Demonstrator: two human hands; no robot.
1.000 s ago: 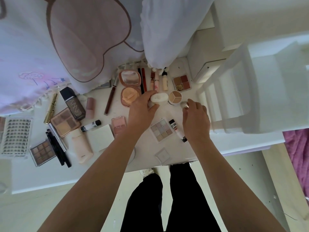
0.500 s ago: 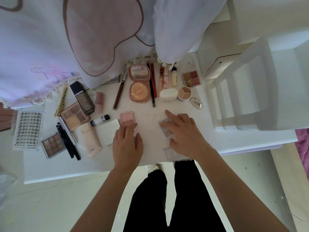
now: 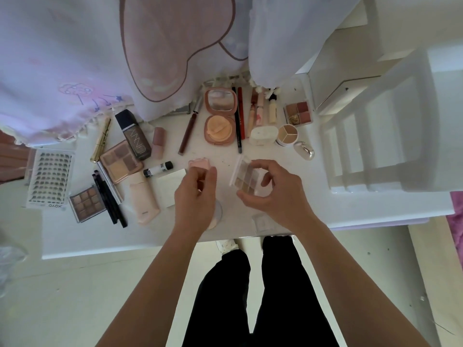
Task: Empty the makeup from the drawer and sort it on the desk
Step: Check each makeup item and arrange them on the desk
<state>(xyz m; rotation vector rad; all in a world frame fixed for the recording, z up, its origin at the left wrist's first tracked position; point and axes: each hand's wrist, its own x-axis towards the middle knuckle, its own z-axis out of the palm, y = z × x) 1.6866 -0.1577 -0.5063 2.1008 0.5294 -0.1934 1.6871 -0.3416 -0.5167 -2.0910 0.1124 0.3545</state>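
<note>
Two pieces of makeup are in hand in the head view, the only one we have. Our left grip [image 3: 194, 196] curls round a small pale pink square compact [image 3: 199, 163], just in front of the open round peach powder compact [image 3: 220, 116]. We cannot tell whether it is lifted or resting.

Our right grip [image 3: 274, 194] pinches a clear-cased eyeshadow palette of beige and brown pans [image 3: 246, 177] by its edges. The palette is tilted above the white counter [image 3: 75, 234], in front and to the right of the powder compact.

We judge the pinch the weak spot. Held at that tilt by fingertips alone, the palette could slip and land hard, cracking its pans or striking the pieces laid out beyond it.

A small clear square case [image 3: 263, 221] lies further in front of the powder compact, beside our right wrist and close to the counter's near edge. A careless sweep of the forearm could push it off onto the floor.
</note>
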